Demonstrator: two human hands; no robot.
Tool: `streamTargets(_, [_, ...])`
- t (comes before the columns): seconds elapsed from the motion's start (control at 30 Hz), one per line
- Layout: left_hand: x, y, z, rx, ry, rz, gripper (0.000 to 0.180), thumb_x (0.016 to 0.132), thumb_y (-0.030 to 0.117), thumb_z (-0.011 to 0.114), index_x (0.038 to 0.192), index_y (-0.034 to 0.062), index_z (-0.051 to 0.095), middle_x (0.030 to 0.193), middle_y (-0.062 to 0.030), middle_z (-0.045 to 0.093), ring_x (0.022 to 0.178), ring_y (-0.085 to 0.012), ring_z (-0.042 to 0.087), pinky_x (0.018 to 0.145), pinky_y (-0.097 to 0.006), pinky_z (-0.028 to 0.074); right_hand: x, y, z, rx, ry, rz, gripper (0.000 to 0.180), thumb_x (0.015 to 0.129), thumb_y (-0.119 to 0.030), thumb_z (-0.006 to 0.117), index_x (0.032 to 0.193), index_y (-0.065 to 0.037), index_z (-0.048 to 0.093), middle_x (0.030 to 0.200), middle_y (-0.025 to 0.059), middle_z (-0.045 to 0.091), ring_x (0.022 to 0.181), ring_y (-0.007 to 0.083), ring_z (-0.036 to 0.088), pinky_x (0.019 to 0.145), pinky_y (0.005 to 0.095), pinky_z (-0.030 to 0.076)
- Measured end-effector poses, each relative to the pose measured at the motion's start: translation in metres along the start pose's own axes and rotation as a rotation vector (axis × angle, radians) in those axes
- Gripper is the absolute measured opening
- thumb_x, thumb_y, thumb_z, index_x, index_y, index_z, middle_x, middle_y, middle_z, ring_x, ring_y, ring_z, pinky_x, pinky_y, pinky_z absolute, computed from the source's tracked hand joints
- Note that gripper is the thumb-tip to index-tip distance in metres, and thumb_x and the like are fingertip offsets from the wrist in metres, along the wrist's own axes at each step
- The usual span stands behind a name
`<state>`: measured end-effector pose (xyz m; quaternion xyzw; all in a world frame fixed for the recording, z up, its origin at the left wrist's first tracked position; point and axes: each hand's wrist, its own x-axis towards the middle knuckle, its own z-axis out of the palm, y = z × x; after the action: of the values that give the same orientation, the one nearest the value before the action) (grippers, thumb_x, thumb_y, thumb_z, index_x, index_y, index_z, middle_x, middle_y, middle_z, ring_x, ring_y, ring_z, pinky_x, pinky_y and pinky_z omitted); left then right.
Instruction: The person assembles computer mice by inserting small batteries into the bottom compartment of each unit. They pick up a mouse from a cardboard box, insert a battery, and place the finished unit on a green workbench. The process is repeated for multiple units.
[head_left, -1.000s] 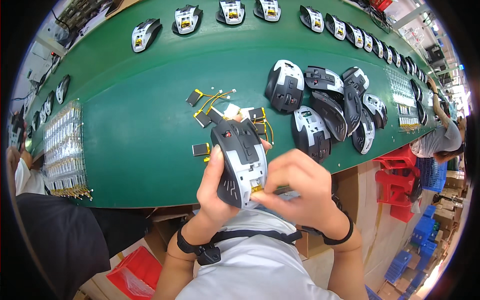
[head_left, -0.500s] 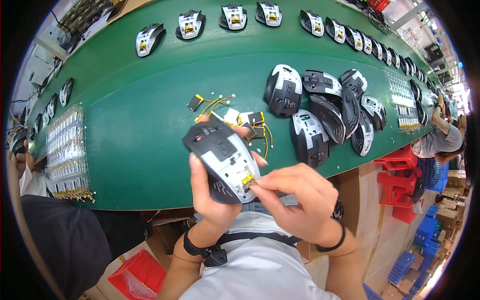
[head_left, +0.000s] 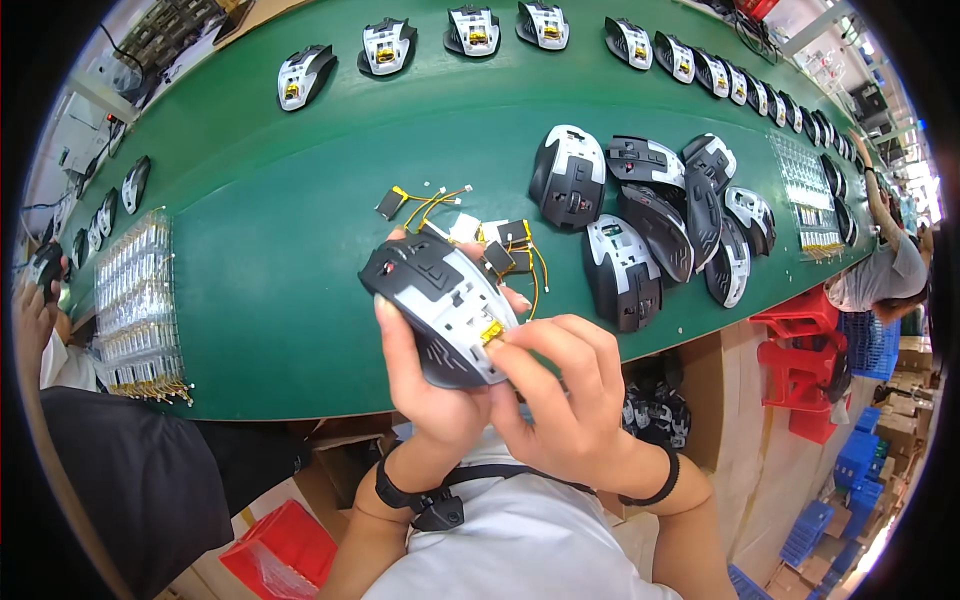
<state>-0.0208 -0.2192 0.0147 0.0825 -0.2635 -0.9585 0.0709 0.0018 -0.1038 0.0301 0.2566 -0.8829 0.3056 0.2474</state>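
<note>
A: How far along does the work on the green worktop look?

B: Partly through, I'd judge. A long row of mice runs along its far side, and the closer ones show yellow in their slots. The farthest are too small to tell.

A: What's left, then?

B: The pile of mice to the right, I'd say. I make out no yellow there, though some slots are turned away or hidden.

A: And the held mouse?

B: Somewhere in between: its slot has yellow in it, but fingers are busy there, so I wouldn't call it finished.

A: Where is it, relative to the hands?

B: In the left hand, above the near edge of the worktop. That hand grasps it from below, thumb along its left side, fingertips showing past the other side.

A: The other one?

B: The right hand is at the mouse's near end, fingers bent, a fingertip against the yellow battery in the slot. Whether it's pinching or only pressing, I can't tell.

A: Any spares?

B: Several loose batteries with thin wires lie just beyond the mouse.
</note>
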Motion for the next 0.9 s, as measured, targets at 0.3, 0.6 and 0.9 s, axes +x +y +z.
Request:
streamTargets(0.3, [0.003,0.01,-0.008,-0.007,0.0,-0.113,0.058,0.104,0.05,0.026,0.149,0.0137,0.035,0.124,-0.0233,0.059,0.081,-0.0344,0.067,0.059,-0.04,0.06,-0.008,0.0,-0.007,0.009,-0.033,-0.082,0.038,0.072,-0.004,0.067,0.11,-0.004,0.071,0.115,0.0054,0.066,0.094,0.0214,0.062,0.075,0.0319,0.046])
streamTargets(0.6, [0.0,0.014,0.002,-0.036,-0.032,-0.139,0.063,0.104,0.051,0.024,0.153,0.0115,0.028,0.126,-0.0252,0.056,0.08,-0.0335,0.067,0.063,-0.041,0.057,0.011,0.007,-0.028,0.627,-0.17,0.201,0.036,0.072,0.007,0.069,0.107,-0.004,0.071,0.111,0.0105,0.062,0.092,0.0233,0.06,0.073,0.0319,0.052])
streamTargets(0.9, [-0.001,0.011,0.003,0.32,-0.156,0.187,0.075,0.1,0.057,0.03,0.155,0.0063,0.02,0.127,-0.0285,0.054,0.092,-0.0274,0.066,0.082,-0.037,0.054,0.004,0.005,-0.025,1.621,-0.519,1.077,0.032,0.097,-0.006,0.06,0.125,0.005,0.052,0.115,0.0105,0.063,0.097,0.0146,0.065,0.086,0.0301,0.053])
